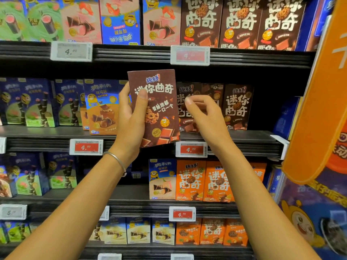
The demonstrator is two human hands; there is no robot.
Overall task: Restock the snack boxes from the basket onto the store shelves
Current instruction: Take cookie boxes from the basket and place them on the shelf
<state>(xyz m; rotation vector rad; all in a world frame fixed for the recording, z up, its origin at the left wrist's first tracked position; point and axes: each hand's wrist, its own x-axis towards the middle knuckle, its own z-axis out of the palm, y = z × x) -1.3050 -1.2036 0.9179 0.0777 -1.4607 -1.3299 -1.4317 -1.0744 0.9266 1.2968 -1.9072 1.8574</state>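
My left hand (129,117) grips a brown chocolate cookie box (159,109) upright, thumb across its front, in front of the middle shelf. My right hand (204,115) hovers just right of the box with loosely curled fingers and holds nothing; I cannot tell whether it touches the box edge. Behind it, matching brown boxes (237,107) stand on the middle shelf (234,136). The basket is out of view.
Blue wafer-roll boxes (37,104) and a caramel box (102,107) fill the shelf's left side. Orange cookie boxes (204,182) stand one shelf down. More brown boxes (240,23) line the top shelf. An orange hanging sign (319,91) juts in at right.
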